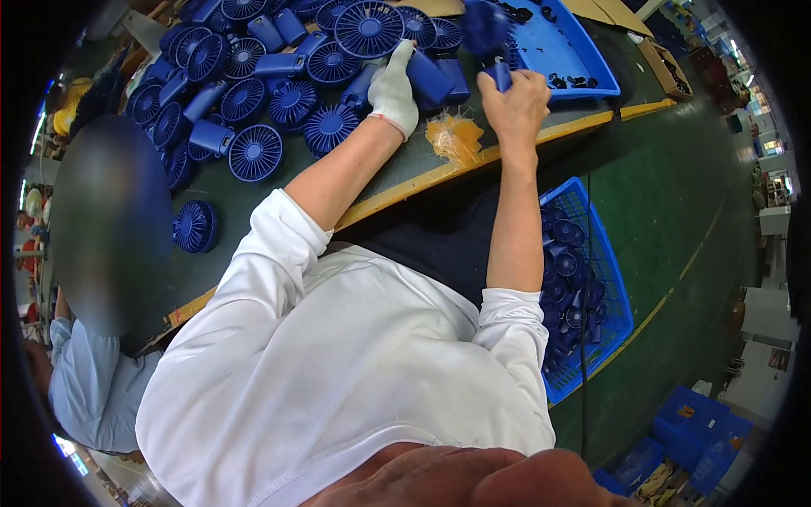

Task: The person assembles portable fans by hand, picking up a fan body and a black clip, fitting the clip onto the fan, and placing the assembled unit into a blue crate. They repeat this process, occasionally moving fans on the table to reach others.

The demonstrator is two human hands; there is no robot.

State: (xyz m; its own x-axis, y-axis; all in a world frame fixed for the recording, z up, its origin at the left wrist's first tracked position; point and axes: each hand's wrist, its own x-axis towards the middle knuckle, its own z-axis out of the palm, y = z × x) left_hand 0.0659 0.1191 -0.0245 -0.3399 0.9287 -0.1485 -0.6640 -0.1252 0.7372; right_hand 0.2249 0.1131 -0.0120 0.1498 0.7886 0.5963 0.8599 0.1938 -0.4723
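My right hand (517, 106), bare, is closed around the handle of a dark blue handheld fan (488, 32), whose round head is smeared by motion beside the blue tray. My left hand (394, 95), in a white glove, is closed at a blue handheld fan (369, 29) with a round slotted head; the palm side and part of the grip are hidden. Just right of the glove lies a blue fan handle (431, 81). Many similar fans (256, 153) are heaped to the left of my left hand, and one fan (194, 226) lies apart nearer the table's edge.
A blue tray (583, 51) with small black parts stands at the table's right end. Tan tape (454, 139) covers a patch near the edge. Below right, a blue basket (621, 296) holds more blue fans. A person in a light blue sleeve (93, 384) is at left.
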